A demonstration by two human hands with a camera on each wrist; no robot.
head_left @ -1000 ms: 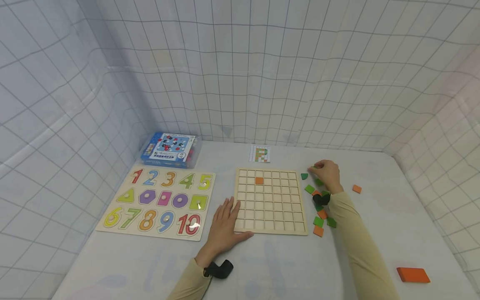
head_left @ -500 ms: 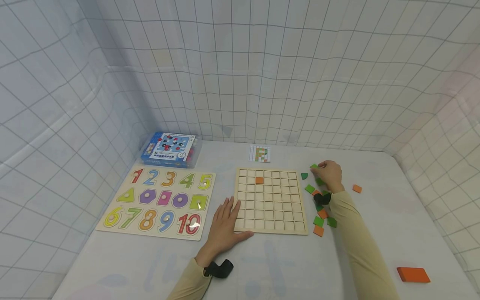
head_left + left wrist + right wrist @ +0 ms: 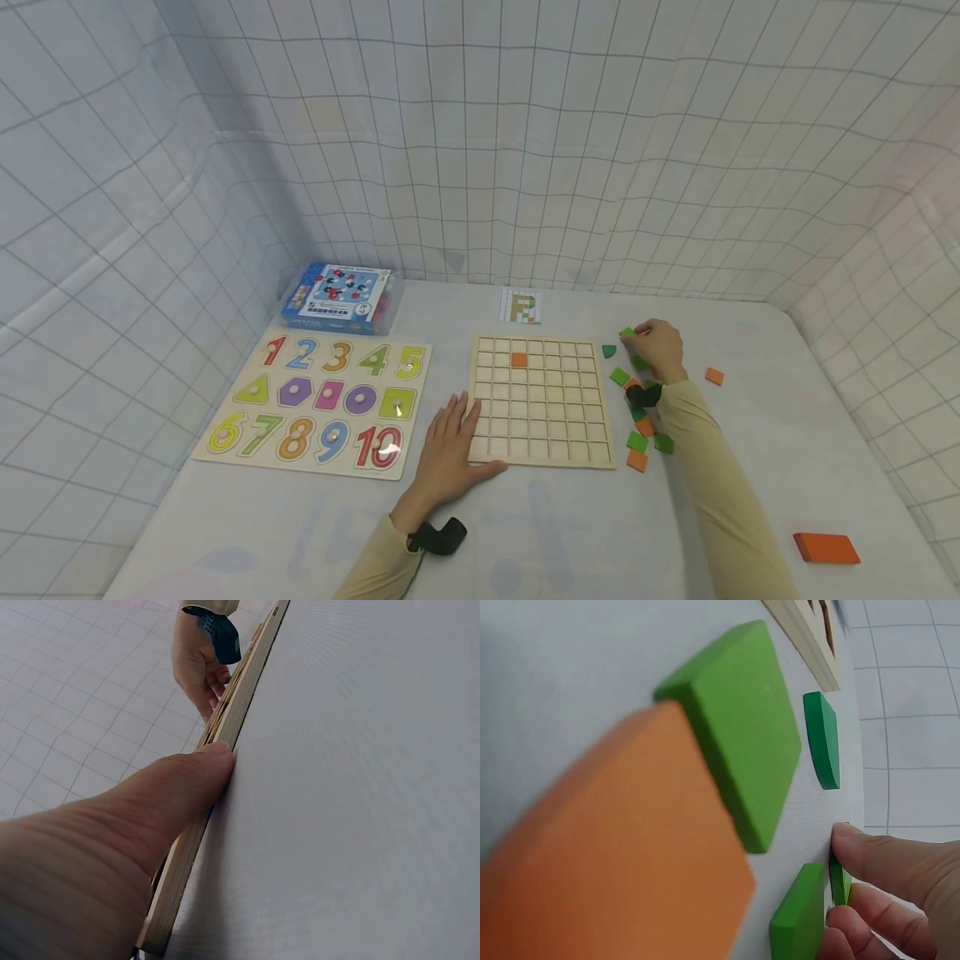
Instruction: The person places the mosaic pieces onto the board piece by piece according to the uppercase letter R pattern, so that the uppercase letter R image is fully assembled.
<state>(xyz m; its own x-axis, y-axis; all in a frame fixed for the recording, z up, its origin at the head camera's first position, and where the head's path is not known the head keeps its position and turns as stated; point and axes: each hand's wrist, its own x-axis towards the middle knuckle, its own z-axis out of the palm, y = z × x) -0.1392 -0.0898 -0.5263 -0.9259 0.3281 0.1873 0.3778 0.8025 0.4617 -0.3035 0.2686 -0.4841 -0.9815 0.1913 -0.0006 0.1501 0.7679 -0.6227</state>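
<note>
A wooden grid board (image 3: 542, 403) lies mid-table, with one orange square tile (image 3: 518, 360) in an upper cell. My left hand (image 3: 448, 457) rests at its lower left corner, fingers straight over the left edge; in the left wrist view the thumb (image 3: 180, 784) touches the board's side edge. Right of the board, my right hand (image 3: 657, 348) pinches a green tile (image 3: 840, 881) between thumb and fingers, at the far end of a loose group of tiles. Close by lie a dark green rounded piece (image 3: 609, 352), a green square tile (image 3: 619, 377) and an orange tile (image 3: 637, 461).
A number-and-shape peg puzzle (image 3: 315, 406) lies to the left, a blue boxed set (image 3: 341, 298) behind it. Behind the board is a small pattern card (image 3: 519, 306). A lone orange tile (image 3: 715, 377) and an orange block (image 3: 827, 548) lie at the right.
My right hand has shifted slightly to the right, and more of the green tile shows at its fingertips. The left hand and the board have stayed in place.
</note>
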